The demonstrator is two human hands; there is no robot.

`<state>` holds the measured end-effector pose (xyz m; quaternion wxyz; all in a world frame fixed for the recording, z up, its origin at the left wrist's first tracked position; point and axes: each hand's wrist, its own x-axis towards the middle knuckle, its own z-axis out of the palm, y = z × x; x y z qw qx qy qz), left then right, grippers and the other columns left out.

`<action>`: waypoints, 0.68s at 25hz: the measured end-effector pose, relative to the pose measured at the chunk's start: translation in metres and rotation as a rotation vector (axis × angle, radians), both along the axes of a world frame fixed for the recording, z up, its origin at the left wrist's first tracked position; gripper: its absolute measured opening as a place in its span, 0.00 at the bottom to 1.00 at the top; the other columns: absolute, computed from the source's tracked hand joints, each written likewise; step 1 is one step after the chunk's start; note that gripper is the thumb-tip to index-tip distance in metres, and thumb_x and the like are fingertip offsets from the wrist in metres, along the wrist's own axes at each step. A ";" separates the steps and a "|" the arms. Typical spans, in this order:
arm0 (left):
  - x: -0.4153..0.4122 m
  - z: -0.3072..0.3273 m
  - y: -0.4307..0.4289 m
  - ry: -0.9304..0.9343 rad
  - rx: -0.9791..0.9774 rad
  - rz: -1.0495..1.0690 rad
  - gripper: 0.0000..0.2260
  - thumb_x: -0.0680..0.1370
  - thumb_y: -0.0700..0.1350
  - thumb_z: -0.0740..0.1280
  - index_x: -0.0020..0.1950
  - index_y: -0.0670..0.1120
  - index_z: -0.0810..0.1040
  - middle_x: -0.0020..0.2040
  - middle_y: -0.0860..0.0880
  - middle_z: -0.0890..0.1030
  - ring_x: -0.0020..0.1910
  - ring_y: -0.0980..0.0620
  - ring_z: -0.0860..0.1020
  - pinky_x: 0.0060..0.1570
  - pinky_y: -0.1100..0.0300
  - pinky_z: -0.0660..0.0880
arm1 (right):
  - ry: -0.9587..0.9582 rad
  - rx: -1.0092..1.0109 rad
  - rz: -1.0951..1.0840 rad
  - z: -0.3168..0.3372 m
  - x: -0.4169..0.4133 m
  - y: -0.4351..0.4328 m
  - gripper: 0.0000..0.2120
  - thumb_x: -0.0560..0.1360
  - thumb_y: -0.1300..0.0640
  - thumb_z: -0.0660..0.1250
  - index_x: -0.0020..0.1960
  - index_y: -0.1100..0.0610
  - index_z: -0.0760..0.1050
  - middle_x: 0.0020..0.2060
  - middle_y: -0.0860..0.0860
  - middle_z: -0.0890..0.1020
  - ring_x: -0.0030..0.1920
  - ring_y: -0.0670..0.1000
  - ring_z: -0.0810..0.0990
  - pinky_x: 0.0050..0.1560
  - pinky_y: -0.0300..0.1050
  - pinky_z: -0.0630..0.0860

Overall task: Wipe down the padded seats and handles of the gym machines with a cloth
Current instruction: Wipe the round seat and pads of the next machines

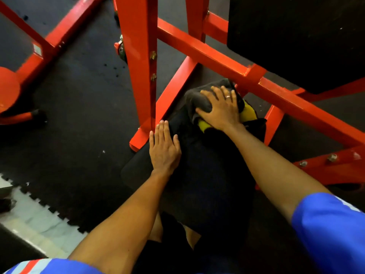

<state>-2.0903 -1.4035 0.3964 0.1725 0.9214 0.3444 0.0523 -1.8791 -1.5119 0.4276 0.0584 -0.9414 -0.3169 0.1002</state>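
Head view, right hand (222, 109) gripping bunched cloth (199, 99), matte padded seat (209, 175)

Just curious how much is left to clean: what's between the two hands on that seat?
Only bare black seat padding separates the flat left hand from the right hand holding the cloth, in the head view.
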 end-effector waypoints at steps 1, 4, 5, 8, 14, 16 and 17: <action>-0.008 0.000 0.002 0.002 0.007 0.005 0.27 0.83 0.53 0.53 0.80 0.42 0.64 0.78 0.43 0.68 0.78 0.45 0.65 0.79 0.45 0.57 | 0.057 -0.027 -0.114 0.003 0.002 0.018 0.33 0.75 0.31 0.62 0.76 0.41 0.68 0.78 0.51 0.67 0.81 0.61 0.58 0.80 0.64 0.45; -0.024 0.001 0.006 0.006 0.018 0.032 0.27 0.84 0.54 0.52 0.79 0.42 0.66 0.77 0.42 0.70 0.77 0.44 0.66 0.78 0.45 0.58 | 0.071 -0.057 -0.117 0.008 -0.024 0.061 0.30 0.76 0.34 0.62 0.74 0.44 0.71 0.77 0.51 0.69 0.81 0.61 0.57 0.80 0.67 0.42; -0.029 0.000 0.007 0.009 0.016 0.036 0.27 0.84 0.54 0.52 0.79 0.42 0.66 0.77 0.42 0.70 0.78 0.44 0.66 0.79 0.45 0.58 | 0.035 -0.043 -0.047 0.003 -0.042 0.065 0.29 0.75 0.34 0.61 0.73 0.45 0.73 0.76 0.51 0.71 0.80 0.61 0.59 0.80 0.66 0.43; -0.045 -0.001 0.013 0.012 0.006 0.043 0.28 0.83 0.54 0.51 0.79 0.42 0.65 0.77 0.42 0.69 0.78 0.44 0.65 0.79 0.45 0.56 | -0.038 0.094 0.176 -0.002 -0.104 0.046 0.30 0.73 0.35 0.61 0.72 0.45 0.76 0.73 0.50 0.75 0.78 0.59 0.65 0.81 0.64 0.47; -0.074 0.000 0.014 0.034 -0.003 0.091 0.27 0.83 0.54 0.52 0.81 0.45 0.63 0.79 0.44 0.67 0.79 0.45 0.64 0.80 0.45 0.52 | -0.147 0.106 0.336 -0.001 -0.078 -0.014 0.30 0.74 0.34 0.65 0.74 0.42 0.74 0.75 0.52 0.73 0.77 0.61 0.67 0.78 0.68 0.54; -0.080 -0.001 0.015 0.043 0.016 0.092 0.28 0.83 0.55 0.52 0.81 0.46 0.62 0.79 0.45 0.66 0.79 0.46 0.63 0.80 0.45 0.52 | -0.096 0.042 0.193 0.000 -0.061 0.019 0.29 0.74 0.33 0.61 0.72 0.42 0.76 0.74 0.51 0.74 0.77 0.64 0.67 0.77 0.73 0.51; -0.081 -0.001 0.015 0.046 0.008 0.094 0.28 0.83 0.55 0.52 0.81 0.46 0.62 0.80 0.45 0.66 0.79 0.46 0.63 0.80 0.45 0.52 | -0.062 -0.009 0.152 0.000 -0.064 0.041 0.29 0.74 0.33 0.59 0.71 0.43 0.77 0.73 0.51 0.75 0.77 0.65 0.66 0.77 0.73 0.48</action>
